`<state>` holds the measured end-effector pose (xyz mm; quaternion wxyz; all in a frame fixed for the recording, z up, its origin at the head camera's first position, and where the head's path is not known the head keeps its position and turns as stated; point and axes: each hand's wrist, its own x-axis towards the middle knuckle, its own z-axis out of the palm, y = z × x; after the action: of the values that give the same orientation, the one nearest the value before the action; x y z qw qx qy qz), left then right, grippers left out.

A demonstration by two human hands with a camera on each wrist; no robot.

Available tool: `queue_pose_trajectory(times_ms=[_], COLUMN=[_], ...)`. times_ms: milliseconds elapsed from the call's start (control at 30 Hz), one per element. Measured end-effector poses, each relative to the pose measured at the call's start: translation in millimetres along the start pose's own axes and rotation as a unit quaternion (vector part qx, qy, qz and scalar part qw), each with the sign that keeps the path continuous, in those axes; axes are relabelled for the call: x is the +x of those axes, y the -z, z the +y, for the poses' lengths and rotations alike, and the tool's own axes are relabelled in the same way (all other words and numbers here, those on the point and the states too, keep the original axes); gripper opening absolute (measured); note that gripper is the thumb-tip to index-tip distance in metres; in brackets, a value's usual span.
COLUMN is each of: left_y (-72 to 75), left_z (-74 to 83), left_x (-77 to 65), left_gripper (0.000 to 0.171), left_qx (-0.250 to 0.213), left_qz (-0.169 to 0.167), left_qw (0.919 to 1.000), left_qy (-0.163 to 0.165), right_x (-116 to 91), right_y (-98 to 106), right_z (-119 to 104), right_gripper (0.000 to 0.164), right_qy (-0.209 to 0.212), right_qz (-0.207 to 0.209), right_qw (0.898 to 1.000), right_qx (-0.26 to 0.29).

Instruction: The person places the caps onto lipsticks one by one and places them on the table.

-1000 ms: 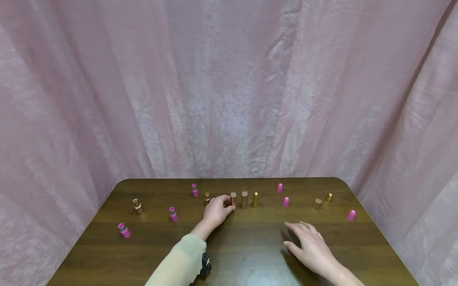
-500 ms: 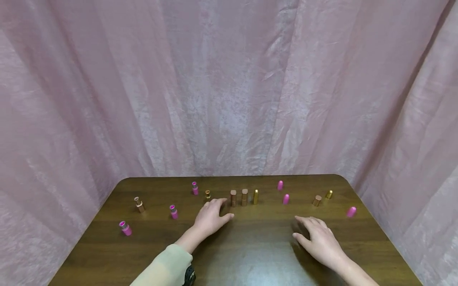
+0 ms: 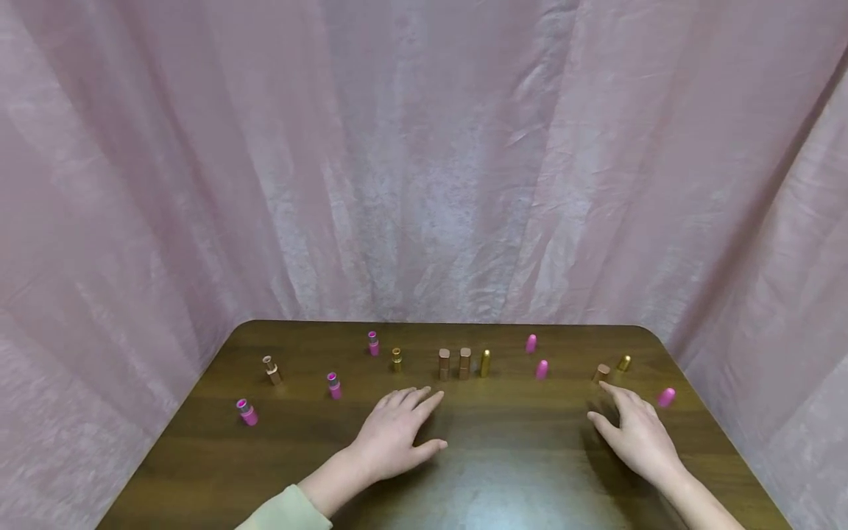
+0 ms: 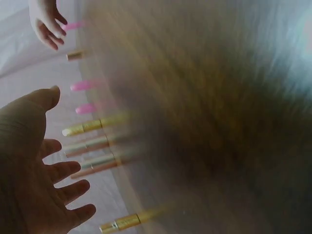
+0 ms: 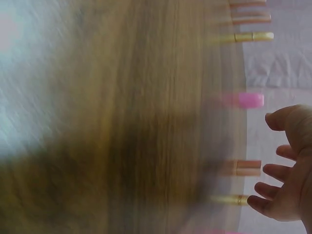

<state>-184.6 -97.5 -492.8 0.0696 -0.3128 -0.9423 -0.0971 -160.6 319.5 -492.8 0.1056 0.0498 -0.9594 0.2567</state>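
We see soft light in the head view, pale glare on the worktop [image 3: 510, 478] at lower centre, sheen on the curtain [image 3: 437, 199] and a shadow left of the right grip [image 3: 637, 438]. In both wrist views we find the worktop smeared by blur, glare whitening the upper right of the left one and the upper left of the other.

Surface [image 3: 517, 456]: glossy wood. Curtain [image 3: 424, 184]: velvety cloth. Gold tube [image 3: 486, 364]: shiny, metallic. Copper cap [image 3: 601, 373]: metallic. Pink cap [image 3: 542, 370]: smooth, plastic-looking.
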Motion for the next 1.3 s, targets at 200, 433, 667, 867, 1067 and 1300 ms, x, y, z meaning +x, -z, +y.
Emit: queue_pose_trajectory(times_ms=[200,433,667,867,1067,1300], left_y=[2.6,3.6,0.6,-5.9,-9.2,-13.3], left_z=[19.2,39.9,54.2,65.6,76.6,91.4], left_x=[-4.3,-11.0,-20.6,-18.2,-8.8,5.5], left_gripper=[0.079,0.081,0.084,0.083,0.084,0.083], left_qx=[0.013,0.039,0.046,0.028,0.045,0.056], left_qz=[-0.012,0.009,0.024,0.018,0.02,0.013], left_qw=[0.9989,0.9951,0.9913,0.99,0.987,0.9856], left_qy=[-0.044,-0.091,-0.121,-0.137,-0.153,-0.159], right_x=[4,13,38,55,65,67], right_y=[11,16,3,-6,-10,-9], right_z=[20,34,35,36,40,42], right_gripper=[0.073,0.074,0.068,0.064,0.065,0.06], right_qy=[-0.043,-0.074,-0.081,-0.102,-0.134,-0.146], right_qz=[-0.006,-0.009,-0.007,-0.005,-0.005,-0.003], right_qw=[0.999,0.997,0.997,0.995,0.991,0.989], right_qx=[-0.003,-0.008,-0.005,-0.007,0.001,-0.002])
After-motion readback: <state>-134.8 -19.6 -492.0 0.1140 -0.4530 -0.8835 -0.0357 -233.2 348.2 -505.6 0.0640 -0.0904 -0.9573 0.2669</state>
